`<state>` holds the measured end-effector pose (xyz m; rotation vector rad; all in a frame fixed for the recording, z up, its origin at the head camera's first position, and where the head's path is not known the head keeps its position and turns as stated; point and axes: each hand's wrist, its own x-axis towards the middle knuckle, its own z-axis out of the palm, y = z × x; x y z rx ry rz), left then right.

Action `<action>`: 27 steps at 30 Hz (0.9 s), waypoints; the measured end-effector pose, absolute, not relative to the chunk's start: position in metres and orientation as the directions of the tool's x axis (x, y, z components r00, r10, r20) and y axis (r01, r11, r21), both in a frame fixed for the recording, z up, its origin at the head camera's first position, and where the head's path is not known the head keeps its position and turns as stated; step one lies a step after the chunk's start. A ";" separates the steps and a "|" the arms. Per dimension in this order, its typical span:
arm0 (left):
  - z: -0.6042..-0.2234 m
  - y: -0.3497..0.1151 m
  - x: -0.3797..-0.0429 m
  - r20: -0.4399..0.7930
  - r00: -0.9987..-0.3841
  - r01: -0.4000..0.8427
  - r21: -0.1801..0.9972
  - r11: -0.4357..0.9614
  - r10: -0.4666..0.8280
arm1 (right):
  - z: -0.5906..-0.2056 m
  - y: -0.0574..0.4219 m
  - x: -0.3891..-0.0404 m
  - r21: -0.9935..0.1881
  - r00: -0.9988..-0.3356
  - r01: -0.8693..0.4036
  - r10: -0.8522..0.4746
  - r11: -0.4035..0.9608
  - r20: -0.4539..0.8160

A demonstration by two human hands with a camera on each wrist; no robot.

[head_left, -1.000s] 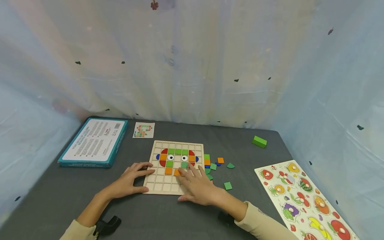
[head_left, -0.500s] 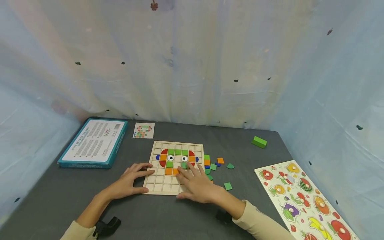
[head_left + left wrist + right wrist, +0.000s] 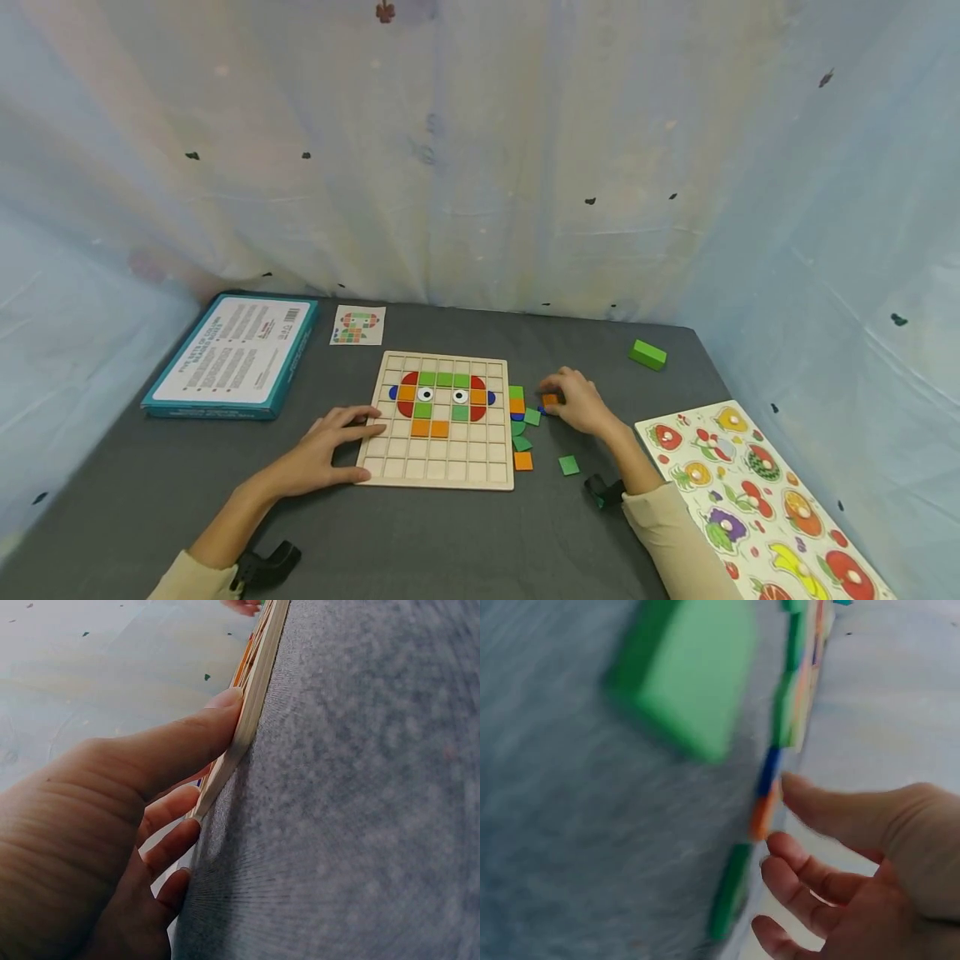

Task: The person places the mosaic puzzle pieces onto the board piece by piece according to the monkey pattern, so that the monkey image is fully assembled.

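Note:
A square wooden grid board (image 3: 438, 471) bears a face made of red, green, orange and blue tiles with two eye tiles. Fingers and thumb of my left hand (image 3: 322, 450) rest along its left edge; in the left wrist view the thumb (image 3: 187, 739) touches the rim near a corner. Right of the board, my right hand (image 3: 581, 404) reaches over an orange square tile (image 3: 550, 400). In the right wrist view this orange tile (image 3: 761, 816) lies beside a blue piece (image 3: 769, 771), between my parted thumb and fingers; contact is unclear.
Loose green tiles (image 3: 569, 465) and an orange tile (image 3: 522, 461) lie right of the board. A pattern card (image 3: 358, 325) and a teal box (image 3: 232, 358) lie at back left. A green block (image 3: 648, 355) and a fruit puzzle board (image 3: 750, 492) are at right.
My right hand has left the orange tile row on the board and moved right and away to the loose tiles. That row's two orange squares now show fully. My left hand stays put.

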<state>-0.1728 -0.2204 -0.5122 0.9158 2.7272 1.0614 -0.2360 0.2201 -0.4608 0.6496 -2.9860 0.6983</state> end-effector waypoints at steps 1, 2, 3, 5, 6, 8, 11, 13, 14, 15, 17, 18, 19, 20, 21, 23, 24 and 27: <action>-0.512 -0.220 -0.173 0.140 -0.819 0.504 0.639 0.581 0.556 | -0.462 0.223 -0.238 -0.430 -0.913 -0.395 -0.399 0.811 0.087; -0.512 -0.220 -0.172 0.143 -0.818 0.508 0.635 0.581 0.558 | -0.463 0.226 -0.239 -0.434 -0.911 -0.397 -0.405 0.809 0.077; -0.512 -0.220 -0.172 0.144 -0.817 0.508 0.637 0.580 0.558 | -0.464 0.228 -0.240 -0.432 -0.911 -0.396 -0.408 0.810 0.070; -0.512 -0.220 -0.172 0.146 -0.817 0.509 0.636 0.579 0.558 | -0.466 0.230 -0.241 -0.410 -0.905 -0.408 -0.421 0.816 0.063; -0.512 -0.220 -0.172 0.146 -0.817 0.510 0.635 0.580 0.558 | -0.467 0.230 -0.241 -0.404 -0.903 -0.412 -0.426 0.817 0.058; -0.512 -0.220 -0.172 0.149 -0.815 0.513 0.634 0.579 0.559 | -0.467 0.230 -0.242 -0.388 -0.900 -0.416 -0.433 0.822 0.048; -0.512 -0.220 -0.172 0.145 -0.817 0.507 0.641 0.576 0.558 | -0.468 0.230 -0.242 -0.378 -0.901 -0.412 -0.432 0.829 0.035; -0.511 -0.220 -0.172 0.140 -0.818 0.505 0.640 0.580 0.557 | -0.469 0.230 -0.242 -0.383 -0.903 -0.405 -0.428 0.830 0.028; -0.511 -0.220 -0.172 0.139 -0.818 0.504 0.639 0.581 0.558 | -0.469 0.230 -0.242 -0.388 -0.903 -0.405 -0.429 0.828 0.027; -0.511 -0.220 -0.172 0.135 -0.820 0.500 0.641 0.582 0.556 | -0.470 0.230 -0.242 -0.397 -0.903 -0.402 -0.428 0.825 0.025; -0.511 -0.221 -0.172 0.133 -0.821 0.500 0.639 0.584 0.556 | -0.470 0.231 -0.242 -0.412 -0.905 -0.397 -0.425 0.820 0.026; -0.511 -0.221 -0.172 0.133 -0.820 0.500 0.637 0.586 0.556 | -0.470 0.230 -0.241 -0.410 -0.904 -0.404 -0.426 0.818 0.040; -0.512 -0.221 -0.172 0.133 -0.819 0.502 0.637 0.585 0.558 | -0.469 0.229 -0.240 -0.411 -0.903 -0.411 -0.426 0.814 0.059; -0.513 -0.221 -0.172 0.135 -0.818 0.503 0.639 0.582 0.559 | -0.467 0.227 -0.238 -0.412 -0.899 -0.423 -0.430 0.807 0.081; -0.513 -0.221 -0.172 0.136 -0.818 0.504 0.638 0.582 0.560 | -0.464 0.222 -0.235 -0.410 -0.892 -0.442 -0.440 0.798 0.106; -0.514 -0.222 -0.172 0.141 -0.816 0.506 0.641 0.577 0.560 | -0.457 0.207 -0.226 -0.404 -0.859 -0.507 -0.486 0.762 0.162; -0.514 -0.222 -0.172 0.143 -0.816 0.507 0.641 0.576 0.560 | -0.454 0.197 -0.221 -0.399 -0.834 -0.547 -0.519 0.736 0.186; -0.514 -0.222 -0.172 0.149 -0.816 0.510 0.643 0.572 0.559 | -0.444 0.163 -0.206 -0.389 -0.745 -0.658 -0.630 0.644 0.217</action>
